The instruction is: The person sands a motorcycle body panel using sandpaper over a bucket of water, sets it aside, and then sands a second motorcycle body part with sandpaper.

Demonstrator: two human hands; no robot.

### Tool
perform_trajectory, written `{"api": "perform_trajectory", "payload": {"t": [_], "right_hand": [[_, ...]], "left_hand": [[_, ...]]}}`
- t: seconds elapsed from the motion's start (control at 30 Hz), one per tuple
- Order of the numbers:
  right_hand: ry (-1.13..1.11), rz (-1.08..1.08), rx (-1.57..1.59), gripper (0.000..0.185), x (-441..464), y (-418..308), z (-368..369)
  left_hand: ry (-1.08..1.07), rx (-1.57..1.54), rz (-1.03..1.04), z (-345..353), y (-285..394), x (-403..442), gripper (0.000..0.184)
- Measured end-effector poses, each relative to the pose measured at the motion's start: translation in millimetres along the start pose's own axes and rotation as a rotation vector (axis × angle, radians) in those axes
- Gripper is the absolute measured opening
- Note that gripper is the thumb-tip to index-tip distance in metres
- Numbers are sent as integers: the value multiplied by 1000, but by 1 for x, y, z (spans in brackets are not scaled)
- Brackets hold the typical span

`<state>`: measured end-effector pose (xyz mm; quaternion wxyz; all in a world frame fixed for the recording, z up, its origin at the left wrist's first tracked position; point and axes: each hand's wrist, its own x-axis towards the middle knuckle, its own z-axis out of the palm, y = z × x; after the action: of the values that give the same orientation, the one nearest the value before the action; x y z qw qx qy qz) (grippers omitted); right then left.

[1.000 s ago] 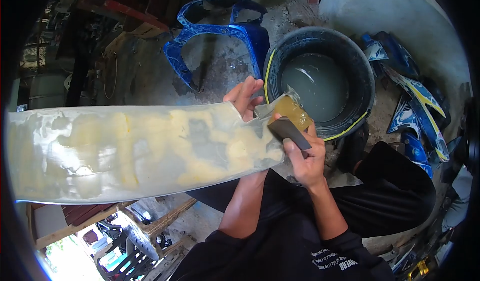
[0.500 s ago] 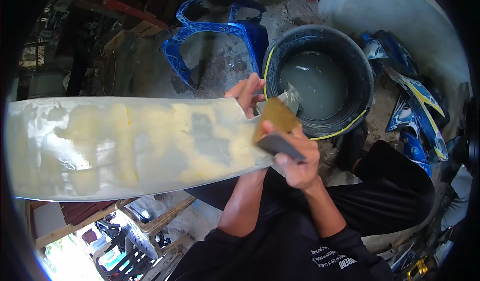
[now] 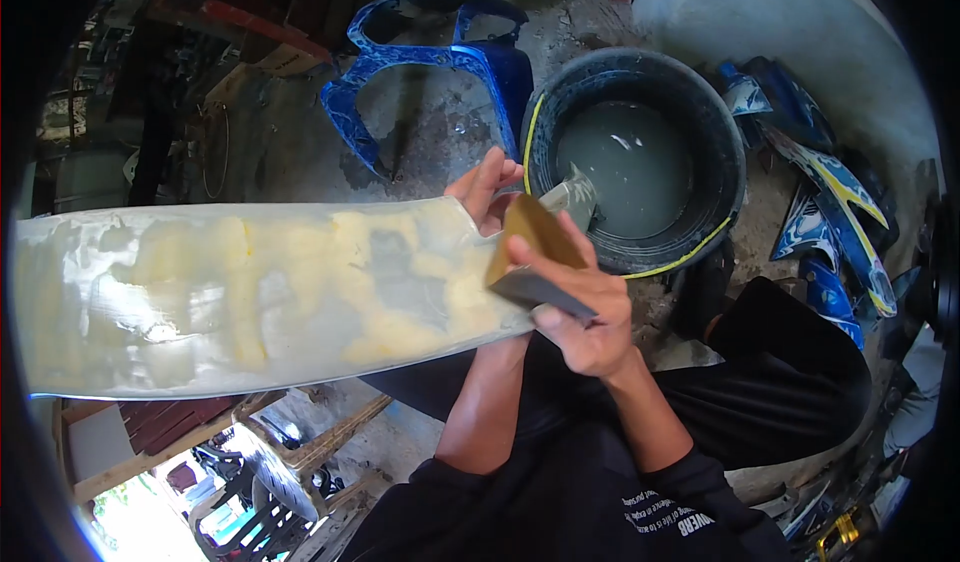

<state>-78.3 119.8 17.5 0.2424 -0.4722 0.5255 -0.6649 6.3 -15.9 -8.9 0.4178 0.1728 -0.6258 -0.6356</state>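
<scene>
A long, pale fairing panel (image 3: 300,292) with yellowish filler patches and wet shine stretches from the left edge to the middle. My left hand (image 3: 487,184) grips its narrow end from beneath; the forearm passes under it and the fingers come up by the notch. In my right hand (image 3: 598,317) is a bent sheet of sandpaper (image 3: 545,242), brown on one face and dark grey on the other. The sheet is at the panel's narrow end, slightly blurred; its contact with the surface is hard to see.
A black bucket (image 3: 733,162) of cloudy water stands just beyond my hands. Behind it to the left lies a blue plastic frame (image 3: 500,67). Blue, white and yellow fairing pieces (image 3: 835,187) lean by the wall at right. A wooden chair (image 3: 275,462) is lower left.
My right hand and the sandpaper have shifted slightly left along the panel. The panel's narrow end has also moved a little left, with my left hand still on it.
</scene>
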Motion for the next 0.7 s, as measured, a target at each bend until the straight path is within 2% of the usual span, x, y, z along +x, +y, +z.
{"api": "perform_trajectory", "payload": {"t": [0.03, 0.13, 0.2, 0.27, 0.37, 0.47, 0.53, 0.6, 0.7], "right_hand": [[-26, -48, -6, 37, 5, -2, 2], [16, 13, 43, 35, -2, 9, -2], [85, 53, 14, 36, -14, 27, -9], [134, 95, -24, 36, -19, 40, -13], [142, 73, 32, 34, -15, 21, -8], [-11, -78, 50, 40, 0, -13, -3], [-17, -89, 65, 43, -3, -8, -2], [50, -7, 36, 40, -10, 7, -8], [120, 101, 29, 37, -21, 33, -13]], "left_hand": [[8, 43, -115, -1, 6, -2, 48], [6, 14, -189, 5, 17, 4, 52], [103, 141, 30, 20, 8, -2, 60], [108, 113, 49, 19, 5, -4, 65], [48, 85, 46, 12, 6, -3, 56], [-110, 104, 199, 7, 5, 3, 55], [-71, 154, 20, 5, 7, 0, 58], [-44, 208, 160, 22, 12, 1, 61], [70, 252, 32, 27, 18, -3, 65]]}}
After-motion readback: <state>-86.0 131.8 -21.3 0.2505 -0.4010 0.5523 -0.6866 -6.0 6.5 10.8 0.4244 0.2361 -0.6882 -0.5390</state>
